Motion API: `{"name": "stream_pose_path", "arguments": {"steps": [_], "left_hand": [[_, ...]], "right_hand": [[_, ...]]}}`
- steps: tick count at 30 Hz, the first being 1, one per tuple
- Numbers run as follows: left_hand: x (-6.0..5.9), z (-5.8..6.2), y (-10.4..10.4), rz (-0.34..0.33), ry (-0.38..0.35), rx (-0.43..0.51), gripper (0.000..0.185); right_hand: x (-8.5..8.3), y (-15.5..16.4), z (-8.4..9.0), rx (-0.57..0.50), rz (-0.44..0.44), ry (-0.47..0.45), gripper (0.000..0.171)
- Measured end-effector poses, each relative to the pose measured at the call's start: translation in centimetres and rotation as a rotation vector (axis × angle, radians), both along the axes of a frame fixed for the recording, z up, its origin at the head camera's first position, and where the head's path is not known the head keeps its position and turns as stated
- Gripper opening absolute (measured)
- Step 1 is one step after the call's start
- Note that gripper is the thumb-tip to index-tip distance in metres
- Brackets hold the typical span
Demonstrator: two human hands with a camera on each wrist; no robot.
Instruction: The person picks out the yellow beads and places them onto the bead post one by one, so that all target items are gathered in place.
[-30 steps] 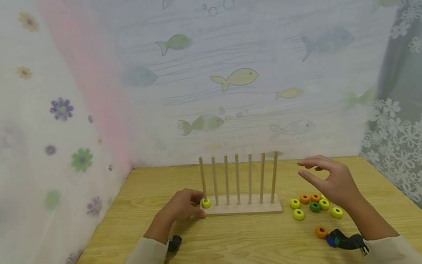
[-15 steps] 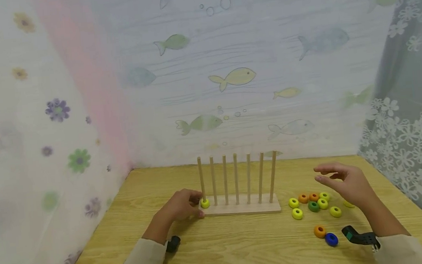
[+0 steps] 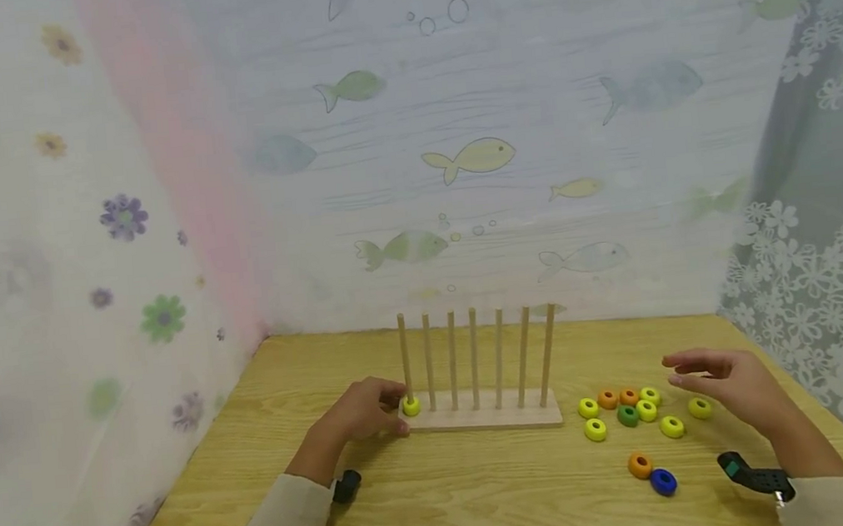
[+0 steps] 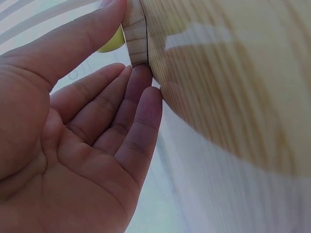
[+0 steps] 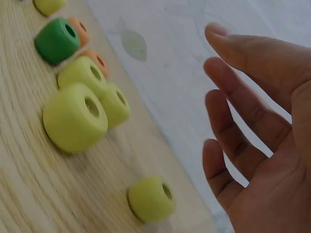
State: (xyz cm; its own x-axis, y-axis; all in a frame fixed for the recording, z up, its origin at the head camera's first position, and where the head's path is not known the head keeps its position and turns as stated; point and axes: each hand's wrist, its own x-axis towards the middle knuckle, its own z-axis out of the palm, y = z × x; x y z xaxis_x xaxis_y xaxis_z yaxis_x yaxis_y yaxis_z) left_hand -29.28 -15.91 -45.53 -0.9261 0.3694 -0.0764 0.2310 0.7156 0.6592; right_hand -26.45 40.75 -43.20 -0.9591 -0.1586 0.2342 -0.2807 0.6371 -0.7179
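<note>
A wooden peg rack [image 3: 480, 417] with several upright pegs stands on the table. One yellow bead [image 3: 412, 409] sits at the foot of its leftmost peg. My left hand [image 3: 362, 410] holds the left end of the rack's base, thumb at one edge and fingertips at the other, as the left wrist view shows. Off to the right, my right hand [image 3: 741, 389] is raised, fingers loosely bent and nothing in them. Nearest to it lies a yellow bead [image 3: 700, 408]. In the right wrist view a green bead [image 5: 57, 41] lies among yellow and orange ones.
Right of the rack, several yellow beads, two orange beads and a green bead [image 3: 627, 416] lie grouped on the wooden table [image 3: 443, 503]. Closer to me are an orange bead [image 3: 640, 465] and a blue bead [image 3: 663, 482], side by side. A fish-patterned cloth [image 3: 480, 74] hangs behind.
My right hand has moved right and lower, away from the rack, uncovering the blue bead and the rightmost yellow bead. The left hand has stayed at the rack's end.
</note>
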Motion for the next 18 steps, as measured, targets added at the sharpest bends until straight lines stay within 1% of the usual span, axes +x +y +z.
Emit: {"name": "stream_pose_path", "arguments": {"steps": [3,6,9,13,18], "left_hand": [[0.1,0.2,0.0,0.000,-0.002,0.001,0.073],[0.1,0.2,0.0,0.006,-0.007,0.008,0.072],[0.0,0.1,0.1,0.009,-0.013,0.018,0.071],[0.1,-0.1,0.1,0.009,-0.013,0.021,0.072],[0.1,0.0,0.1,0.013,-0.008,0.014,0.072]], "right_hand": [[0.4,0.7,-0.1,0.006,0.025,-0.036,0.042],[0.4,1.2,-0.6,0.007,0.006,-0.092,0.045],[0.5,1.8,-1.1,0.042,-0.033,-0.136,0.048],[0.5,2.4,-1.6,0.062,-0.067,-0.145,0.052],[0.4,2.7,-1.8,0.018,-0.077,-0.167,0.055]]}}
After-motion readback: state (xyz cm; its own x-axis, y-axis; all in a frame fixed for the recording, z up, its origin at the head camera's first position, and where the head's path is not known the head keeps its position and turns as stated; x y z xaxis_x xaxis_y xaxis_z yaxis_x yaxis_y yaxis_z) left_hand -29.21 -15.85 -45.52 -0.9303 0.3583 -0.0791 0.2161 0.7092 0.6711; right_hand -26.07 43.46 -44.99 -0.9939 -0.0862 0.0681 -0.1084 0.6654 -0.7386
